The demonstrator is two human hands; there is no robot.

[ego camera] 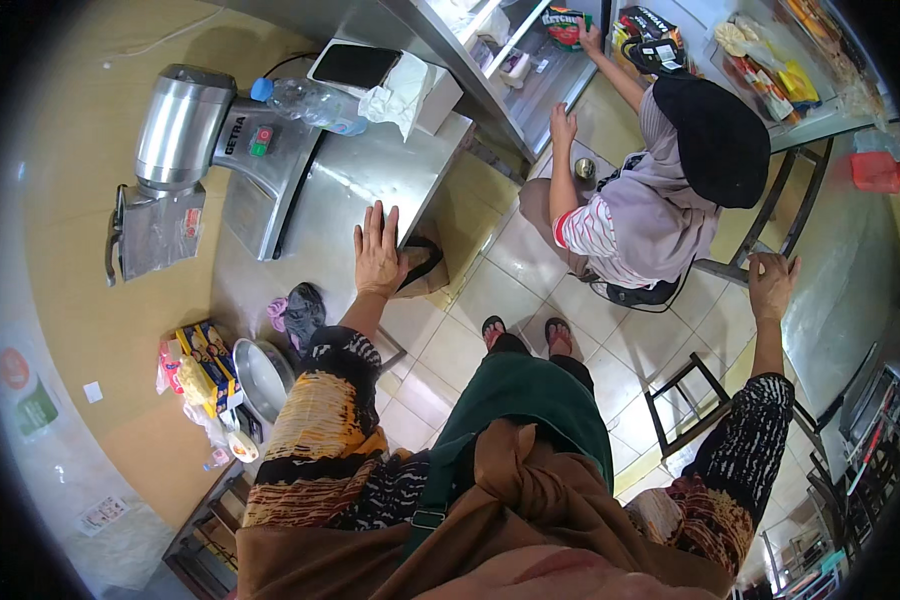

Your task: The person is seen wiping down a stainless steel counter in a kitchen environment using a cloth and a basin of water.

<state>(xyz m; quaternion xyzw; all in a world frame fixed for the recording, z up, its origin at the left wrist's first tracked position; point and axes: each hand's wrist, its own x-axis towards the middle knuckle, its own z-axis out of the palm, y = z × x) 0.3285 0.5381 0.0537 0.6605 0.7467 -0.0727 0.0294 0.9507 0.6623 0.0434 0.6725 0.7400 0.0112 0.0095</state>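
My left hand (381,259) lies palm down at the edge of a stainless steel table (352,176), its fingers spread and holding nothing. Beyond it on that table stands a steel GETRA stand mixer (184,124), with a clear plastic bottle (307,103) beside it. My right hand (771,289) is at the edge of the worktop (840,300) on the right, fingers loosely bent, with nothing seen in it. Whether it touches the edge I cannot tell.
A person (630,202) crouches before an open refrigerator (547,90), one hand on a ketchup pouch (566,28). A black phone (358,66), tissue box (439,97), metal bowl (259,379) and yellow-blue boxes (208,352) sit leftward. A dark stool (686,409) stands on the tiles.
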